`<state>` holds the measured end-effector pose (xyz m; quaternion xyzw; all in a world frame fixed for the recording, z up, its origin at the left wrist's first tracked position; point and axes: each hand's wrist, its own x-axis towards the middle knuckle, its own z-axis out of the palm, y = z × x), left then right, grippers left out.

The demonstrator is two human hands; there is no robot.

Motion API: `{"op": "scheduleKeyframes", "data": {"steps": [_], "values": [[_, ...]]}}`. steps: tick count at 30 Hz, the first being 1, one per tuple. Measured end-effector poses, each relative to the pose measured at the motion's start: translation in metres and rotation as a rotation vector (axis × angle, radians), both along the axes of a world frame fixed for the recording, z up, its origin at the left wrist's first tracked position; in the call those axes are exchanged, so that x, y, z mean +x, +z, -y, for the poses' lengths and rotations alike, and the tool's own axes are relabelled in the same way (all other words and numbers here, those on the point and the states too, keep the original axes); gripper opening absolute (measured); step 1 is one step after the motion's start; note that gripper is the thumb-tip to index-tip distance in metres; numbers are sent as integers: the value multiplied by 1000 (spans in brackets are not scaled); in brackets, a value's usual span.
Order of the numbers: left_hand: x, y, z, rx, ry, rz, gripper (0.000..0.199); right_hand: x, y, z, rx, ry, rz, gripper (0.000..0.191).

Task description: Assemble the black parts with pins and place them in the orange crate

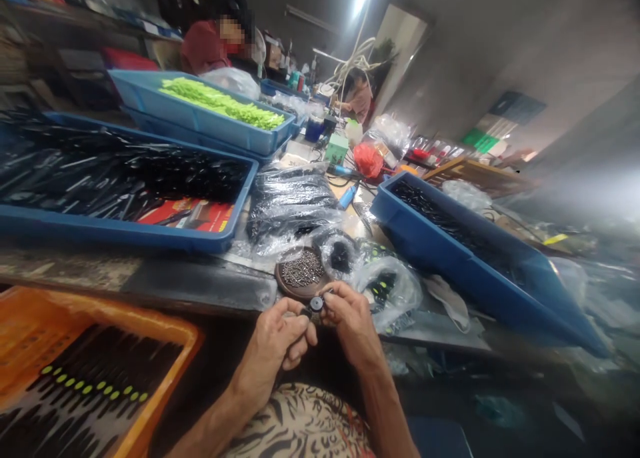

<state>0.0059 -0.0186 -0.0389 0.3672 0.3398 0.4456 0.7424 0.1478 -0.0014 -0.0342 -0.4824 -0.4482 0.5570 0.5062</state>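
Note:
Close together at the table's front edge, both my hands are closed around a small black part with a round, disc-like end [316, 304]. My left hand [280, 335] pinches it from the left between thumb and fingers. From the right, the thumb and index finger of my right hand [350, 317] close at its edge; anything else between them is too small to make out. Just beyond my fingertips is a round brown dish [280, 281] heaped with small metal pieces, perhaps screws or rivets [301, 269]. Plastic bags [403, 288] with black and yellow-green parts lie right of the dish.
Blue trays of black parts stand left [213, 241] and right [425, 228]. Another blue tray [125, 85] holds bright green pieces. Below left, an orange crate [187, 341] holds black, yellow-dotted pieces. A plastic-wrapped bundle [295, 201] lies mid-table. Two people sit farther back.

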Motion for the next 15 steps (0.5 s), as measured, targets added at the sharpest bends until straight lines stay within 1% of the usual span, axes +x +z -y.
{"op": "scheduleKeyframes", "data": {"steps": [8,15], "values": [[-2,-1,3,4,-23,12,12,1,-3,2,16,62,31,13],[-2,-2,1,-46,-47,33,12,5,-4,4,58,88,51,14]]}}
